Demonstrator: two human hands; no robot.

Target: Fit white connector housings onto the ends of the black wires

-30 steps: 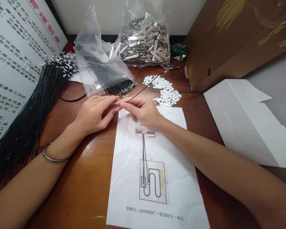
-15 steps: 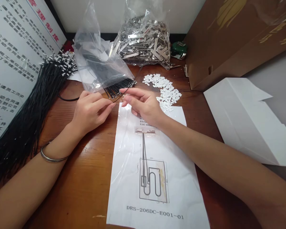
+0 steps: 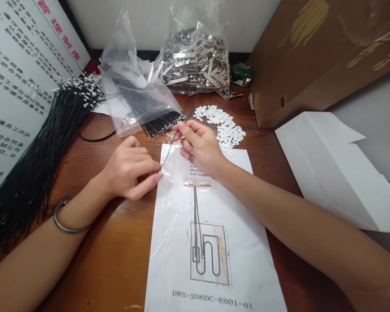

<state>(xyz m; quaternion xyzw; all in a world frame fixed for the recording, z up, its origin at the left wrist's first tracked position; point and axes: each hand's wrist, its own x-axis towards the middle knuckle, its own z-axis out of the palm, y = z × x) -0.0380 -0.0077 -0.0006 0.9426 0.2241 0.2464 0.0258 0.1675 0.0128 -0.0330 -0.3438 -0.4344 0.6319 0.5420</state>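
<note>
Pinching a single thin black wire (image 3: 167, 149) between them in the head view, the two hands are working just above the top edge of one printed sheet (image 3: 211, 242) lying on the wooden desk (image 3: 117, 242). The left hand (image 3: 130, 168) is gripping the wire's lower end between thumb and fingertips, its other fingers curling in. The right hand (image 3: 199, 145) is grasping the wire's upper stretch between thumb and forefinger. The wire is looking very slender, dark and slightly bowed; its long axis is running diagonally, from the left hand near the sheet's corner up and to the right, away from the person, with a fine tail appearing to continue past the right hand toward the pile of small white pieces (image 3: 222, 123). That pile is too numerous to count.

Two clear plastic bags are sitting at the back: one bag of black wires (image 3: 139, 97) with bare ends spilling out just beside the right hand, and one bag of metal strips (image 3: 196, 65). One large bundle of black wires with white tips (image 3: 42, 147) is lying along the left. One brown cardboard box (image 3: 312, 56) and one white folded paper (image 3: 331, 164) are standing on the right. One bracelet (image 3: 63, 216) is circling the left wrist.
</note>
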